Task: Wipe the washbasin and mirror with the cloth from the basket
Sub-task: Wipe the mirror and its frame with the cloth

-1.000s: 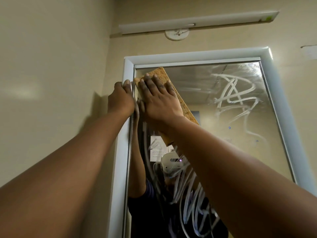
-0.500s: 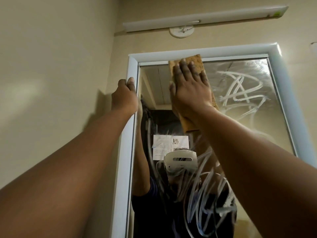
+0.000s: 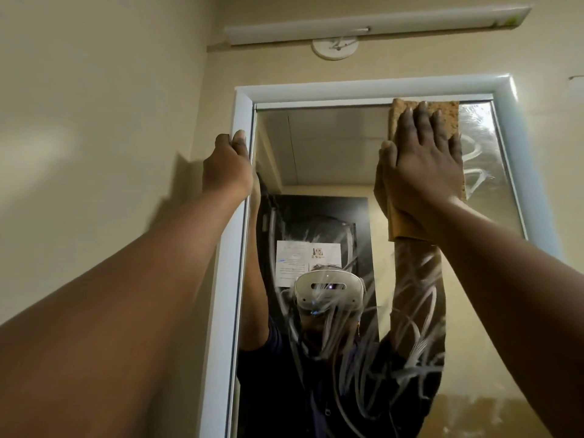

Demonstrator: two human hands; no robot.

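A white-framed mirror [image 3: 331, 147] fills the wall ahead, streaked with white foam over its lower half and right side. A tan cloth [image 3: 448, 110] lies flat on the glass at the top right, just under the frame. My right hand [image 3: 423, 162] presses on it with straight, spread fingers. Curled round the frame's left edge near the top, my left hand [image 3: 229, 165] grips it. The washbasin is out of sight.
A beige wall [image 3: 94, 137] stands close on the left. Above the mirror hang a long white light fitting [image 3: 373, 25] and a round white mount [image 3: 335, 47]. The glass reflects a person with a white headset and a dark door with a paper notice.
My right hand has slid the cloth along the top of the mirror from the left corner to the right, leaving clean glass behind. My left hand keeps its grip on the frame.
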